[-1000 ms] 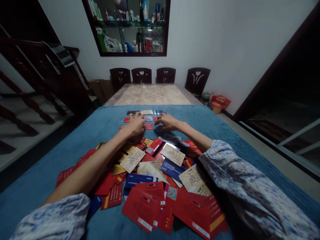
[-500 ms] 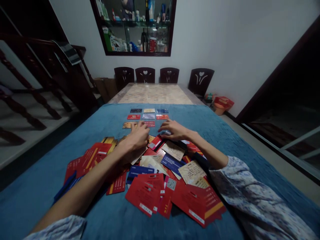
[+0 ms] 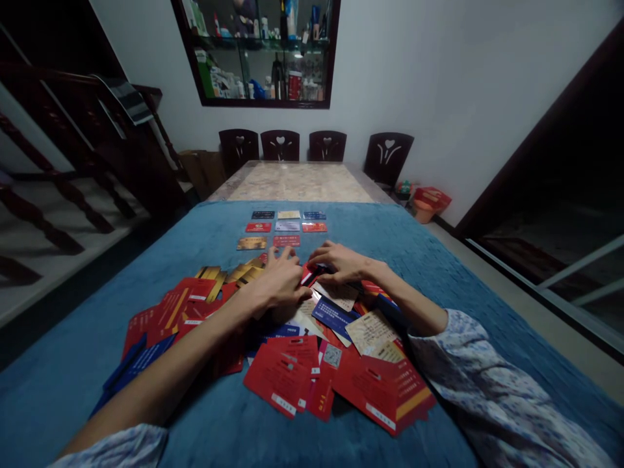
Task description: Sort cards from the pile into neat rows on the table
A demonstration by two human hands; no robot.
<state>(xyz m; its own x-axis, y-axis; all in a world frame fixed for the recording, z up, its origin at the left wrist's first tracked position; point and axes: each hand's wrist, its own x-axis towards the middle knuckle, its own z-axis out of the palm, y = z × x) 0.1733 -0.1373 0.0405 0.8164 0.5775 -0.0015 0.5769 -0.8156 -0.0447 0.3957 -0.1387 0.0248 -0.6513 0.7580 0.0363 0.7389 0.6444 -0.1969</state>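
Note:
A loose pile of red, blue, gold and cream cards (image 3: 277, 377) spreads over the blue cloth. My left hand (image 3: 280, 279) rests on the far middle of the pile, fingers apart and pointing forward, just short of a pinkish-red card (image 3: 286, 241). My right hand (image 3: 338, 263) lies over the pile's far right, its fingers curved above a red card with a dark stripe (image 3: 309, 275); what its fingertips hold, if anything, is hidden. Beyond the hands, several cards lie in rows, with a gold card (image 3: 252, 243) at the near left and a light card (image 3: 287, 226) in the middle.
The blue cloth (image 3: 414, 253) covers the near part of a stone-topped table (image 3: 297, 182). Dark chairs (image 3: 327, 146) line its far end. A wooden railing (image 3: 58, 156) is at the left; a red bag (image 3: 431, 197) stands on the floor at the right.
My left hand has moved right and nearer, off the gold card and toward my right hand, uncovering the pinkish-red card. My right hand has drawn slightly back over the pile. The view has shifted slightly.

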